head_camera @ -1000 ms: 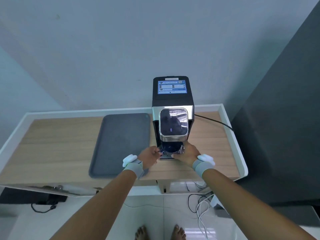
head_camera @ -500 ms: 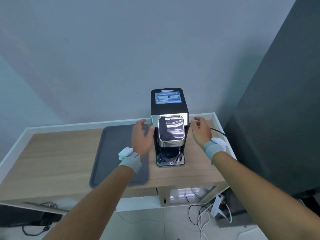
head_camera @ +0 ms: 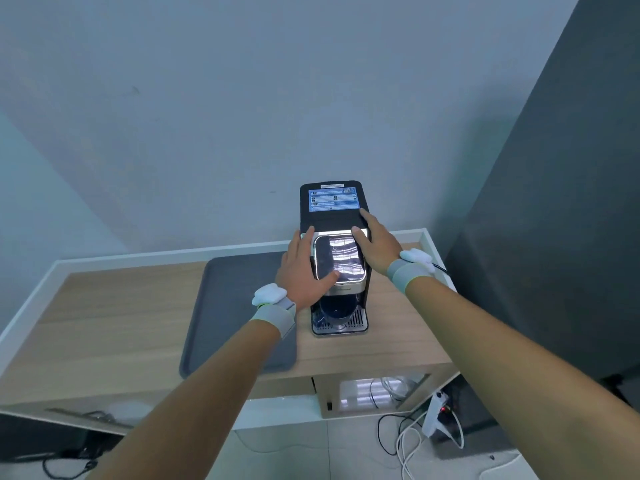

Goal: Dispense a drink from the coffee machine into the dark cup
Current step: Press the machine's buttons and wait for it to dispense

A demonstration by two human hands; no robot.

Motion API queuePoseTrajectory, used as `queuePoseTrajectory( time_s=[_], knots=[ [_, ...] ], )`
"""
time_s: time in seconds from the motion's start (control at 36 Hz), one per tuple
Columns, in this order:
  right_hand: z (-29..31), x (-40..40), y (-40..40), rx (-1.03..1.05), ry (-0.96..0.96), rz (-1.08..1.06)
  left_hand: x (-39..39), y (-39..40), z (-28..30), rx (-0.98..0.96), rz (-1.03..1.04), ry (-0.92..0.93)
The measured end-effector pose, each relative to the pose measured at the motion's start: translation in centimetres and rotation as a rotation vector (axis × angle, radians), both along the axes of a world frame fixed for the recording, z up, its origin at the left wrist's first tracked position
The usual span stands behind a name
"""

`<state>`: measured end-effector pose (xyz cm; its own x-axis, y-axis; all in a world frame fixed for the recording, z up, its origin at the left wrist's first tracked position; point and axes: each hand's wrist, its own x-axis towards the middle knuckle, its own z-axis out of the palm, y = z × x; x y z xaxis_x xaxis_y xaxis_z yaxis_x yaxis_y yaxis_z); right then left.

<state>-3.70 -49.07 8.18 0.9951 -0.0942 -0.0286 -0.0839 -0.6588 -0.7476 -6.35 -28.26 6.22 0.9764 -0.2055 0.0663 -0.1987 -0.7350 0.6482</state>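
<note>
gray tray (head_camera: 239, 317) lying flat just left of left hand (head_camera: 300, 271) | coffee machine (head_camera: 337, 251) standing tall between both hands, screen facing up | left hand fingers spread, thumb resting on shiny lid | right hand (head_camera: 375, 242) open, lying flat on machine top edge | dark cup (head_camera: 337, 311) sitting upright below left hand, under spout, partly hidden

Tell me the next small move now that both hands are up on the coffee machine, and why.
Probably press a control on the glossy top panel with the left hand, whose thumb already rests on it. The dark cup sits under the spout on the drip tray, and no stream is visible. The right hand lies flat on the coffee machine, seemingly steadying it.
</note>
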Motion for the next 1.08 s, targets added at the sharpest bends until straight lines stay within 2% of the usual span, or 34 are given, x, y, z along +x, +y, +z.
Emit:
queuePoseTrajectory(
  time_s=[1.08],
  knots=[
    [-0.6, -0.1, -0.3, -0.034, 0.042, 0.013, 0.1, 0.1, -1.3, -0.092, -0.001, -0.016]
  ],
)
